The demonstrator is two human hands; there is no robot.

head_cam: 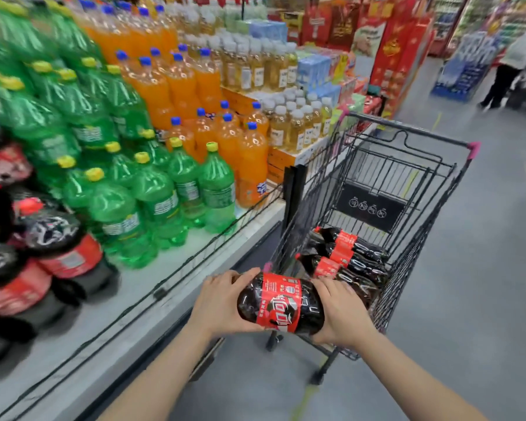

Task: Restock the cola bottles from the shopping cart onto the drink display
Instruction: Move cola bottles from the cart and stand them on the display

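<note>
- Because it is heavy, the cola bottle (281,302) lies sideways, left hand (222,302) and right hand (340,311) grasping its ends.
- It hangs over the shopping cart (413,138)'s near edge, bound for the drink display (164,287)'s front edge.

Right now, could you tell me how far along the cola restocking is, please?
Partly done, it seems: cola bottles on the display already stand at its left end. In hand: one cola bottle held sideways between the left hand and right hand, not yet shelved. Left: about three more cola bottles in the cart, lying inside the shopping cart.
</note>
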